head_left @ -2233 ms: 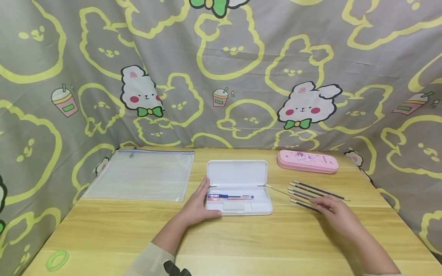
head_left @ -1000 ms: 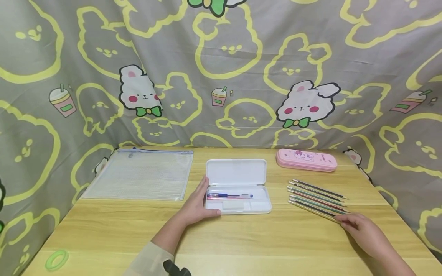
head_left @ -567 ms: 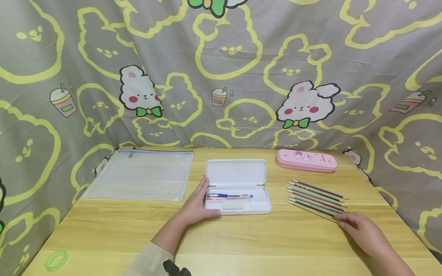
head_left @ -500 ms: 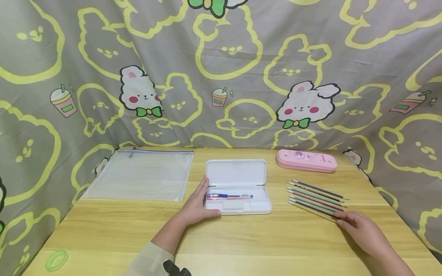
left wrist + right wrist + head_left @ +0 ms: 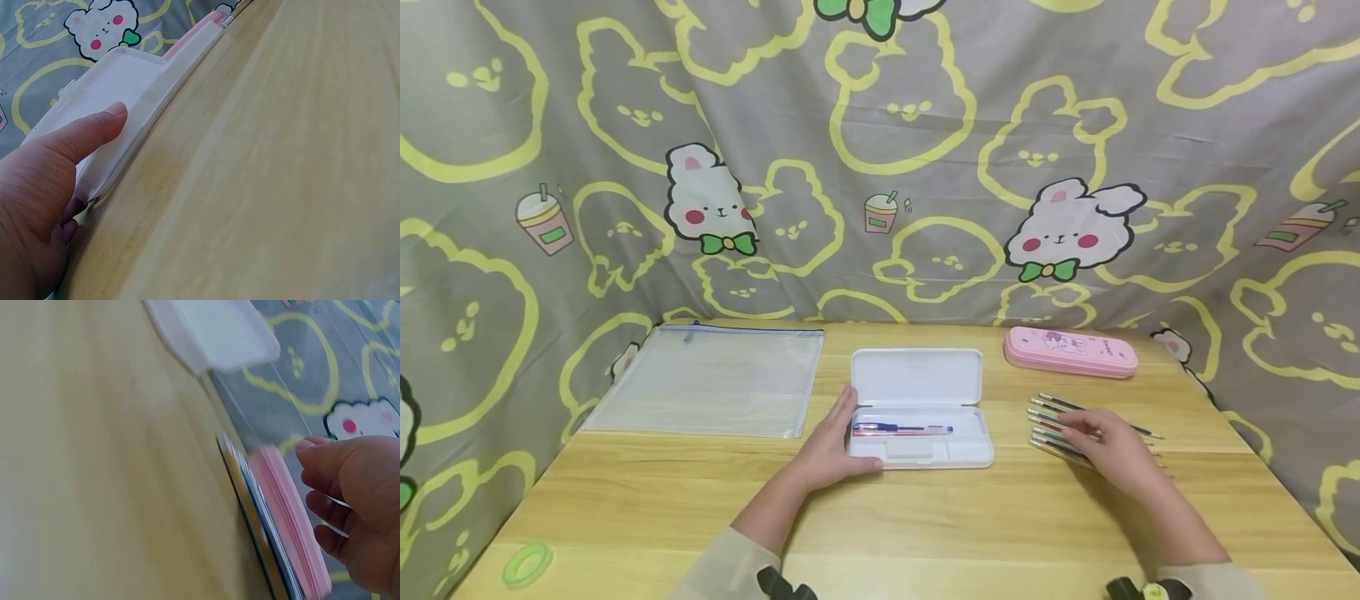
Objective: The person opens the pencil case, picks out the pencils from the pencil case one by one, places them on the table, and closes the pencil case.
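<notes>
A white pencil case [image 5: 917, 377] lies with its lid raised, a blue-capped pen [image 5: 880, 427], a reddish pen and a white eraser [image 5: 908, 450] inside. My left hand [image 5: 829, 450] holds its left end, thumb over the front rim; the left wrist view shows the thumb [image 5: 94, 133] on the white edge. To the right, several pencils [image 5: 1054, 448] lie side by side at a slant. My right hand [image 5: 1108, 450] is over them, hiding their middles. In the right wrist view its fingers are loosely bent, with nothing between them, above the pencils [image 5: 250, 503].
A closed pink pencil case [image 5: 1071, 352] sits behind the pencils. A clear zip bag [image 5: 707, 383] lies flat at the back left. Near the front left edge is a light green ring [image 5: 526, 565]. A patterned curtain [image 5: 917, 275] rises behind the wooden table [image 5: 940, 533].
My right hand laid a light-coloured pencil at the front of the row, let go of it, and moved back leftward over the pencils. The left hand stayed on the white case.
</notes>
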The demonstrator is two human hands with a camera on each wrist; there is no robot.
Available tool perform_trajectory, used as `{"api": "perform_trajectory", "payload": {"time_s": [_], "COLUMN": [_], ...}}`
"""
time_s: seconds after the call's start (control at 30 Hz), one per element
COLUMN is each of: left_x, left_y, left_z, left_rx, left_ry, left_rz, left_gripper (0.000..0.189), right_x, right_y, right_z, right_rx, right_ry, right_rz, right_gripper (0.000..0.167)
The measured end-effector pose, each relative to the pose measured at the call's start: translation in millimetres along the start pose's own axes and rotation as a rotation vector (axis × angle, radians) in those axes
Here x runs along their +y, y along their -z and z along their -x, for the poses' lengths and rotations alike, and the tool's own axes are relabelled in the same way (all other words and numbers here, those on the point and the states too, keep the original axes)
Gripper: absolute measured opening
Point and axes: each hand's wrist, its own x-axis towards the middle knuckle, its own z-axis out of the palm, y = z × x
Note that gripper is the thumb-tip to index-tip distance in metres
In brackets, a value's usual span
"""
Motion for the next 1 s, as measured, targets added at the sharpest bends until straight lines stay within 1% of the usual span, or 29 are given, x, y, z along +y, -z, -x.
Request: {"api": "perform_trajectory", "payload": {"time_s": [0.23,0.33,0.43,0.57,0.77,1.0], "left_x": [0.1,0.6,1.1,1.5,2.0,0.6], "left_y": [-0.4,-0.1,0.1,0.1,0.1,-0.2], "left_z": [-0.5,-0.2,0.2,0.6,1.1,-0.4], "left_rx": [-0.005,-0.005,-0.001,0.004,0.005,0.008], "left_ry": [-0.005,0.001,0.004,0.003,0.002,0.011], "left_rz": [-0.008,-0.011,-0.015,-0.014,-0.013,-0.017], "left_gripper": [0.124,0.124,0.124,0.123,0.123,0.126], "right_x": [-30.5,-42.6,-53.2,-63.1,-69.5,-73.1], "right_y": [-20.7,-27.2,-31.4,-35.3,-41.7,-44.8], "right_z": [-40.3,-57.2,-73.7,-92.6,-109.4,-116.6], "right_rx": [0.003,0.002,-0.016,-0.038,-0.041,-0.076], "right_ry": [0.023,0.014,-0.008,-0.038,-0.05,-0.084], "right_rz": [-0.104,-0.143,-0.171,-0.215,-0.27,-0.286], "right_gripper": [0.028,0.03,0.034,0.038,0.038,0.04]}}
